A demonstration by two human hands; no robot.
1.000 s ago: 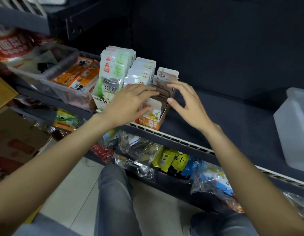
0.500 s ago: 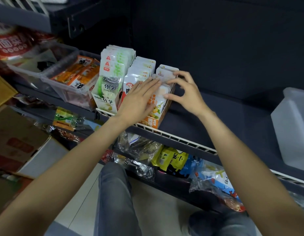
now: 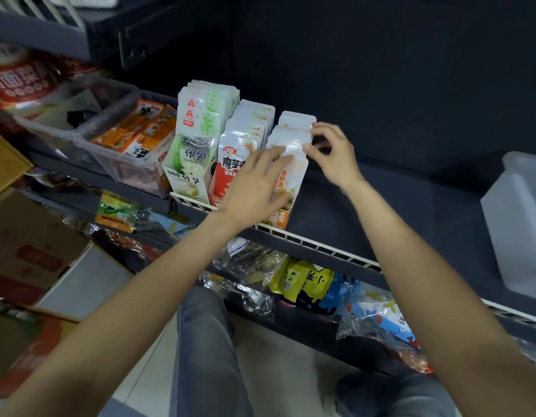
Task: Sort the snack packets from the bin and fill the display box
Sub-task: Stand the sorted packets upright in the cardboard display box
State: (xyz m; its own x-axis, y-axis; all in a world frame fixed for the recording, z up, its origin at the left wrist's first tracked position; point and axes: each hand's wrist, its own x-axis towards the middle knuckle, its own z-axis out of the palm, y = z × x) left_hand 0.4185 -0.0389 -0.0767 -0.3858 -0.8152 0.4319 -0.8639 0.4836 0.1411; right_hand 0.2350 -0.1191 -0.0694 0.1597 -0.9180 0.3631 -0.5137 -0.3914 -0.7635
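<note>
Your grey-trousered knees (image 3: 206, 350) frame the pale floor tiles, with crinkled clear and yellow foil bags (image 3: 303, 281) heaped on the lower shelf. Above the white wire shelf rail (image 3: 318, 242), your left hand (image 3: 251, 188) lies flat, fingers straight and close together, pressing the glossy front snack packet (image 3: 295, 173) in the orange display box (image 3: 280, 219). Your right hand (image 3: 333, 153) arches over the row, thumb and forefinger narrowly pinching the packet tops. Two fuller cardboard boxes of upright pouches (image 3: 200, 127) stand just left, then a clear plastic bin (image 3: 131, 167) of orange packets; a frosted tub (image 3: 519, 224) sits far right.
</note>
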